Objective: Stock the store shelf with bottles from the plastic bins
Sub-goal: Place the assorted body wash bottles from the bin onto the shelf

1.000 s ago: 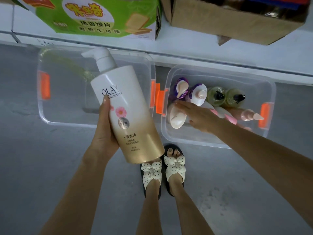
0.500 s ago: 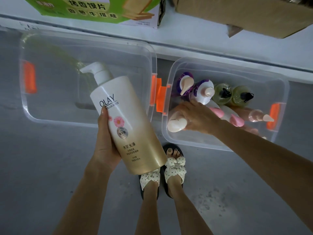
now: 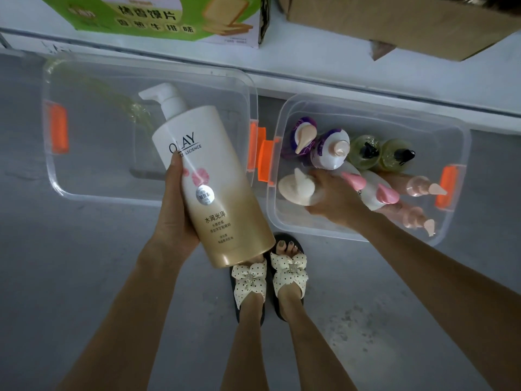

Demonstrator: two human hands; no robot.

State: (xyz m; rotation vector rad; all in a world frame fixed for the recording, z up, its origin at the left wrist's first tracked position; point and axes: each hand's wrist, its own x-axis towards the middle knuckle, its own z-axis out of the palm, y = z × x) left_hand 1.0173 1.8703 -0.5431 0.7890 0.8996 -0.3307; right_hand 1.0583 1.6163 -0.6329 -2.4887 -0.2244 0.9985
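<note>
White-to-gold pump bottle (image 3: 210, 190), labelled "OLAY", is clamped in the left hand (image 3: 176, 213) grip above the floor. Right hand (image 3: 335, 203) closes on a cream-capped bottle (image 3: 296, 187) inside the right clear bin (image 3: 462, 153); its label is hidden.

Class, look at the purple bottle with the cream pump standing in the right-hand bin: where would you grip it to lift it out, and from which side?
Grip the purple bottle at its neck, just under the cream pump head, coming straight down from above. It stands upright among the other bottles, with the bin wall behind, so its sides look crowded; only the top is free.
</note>
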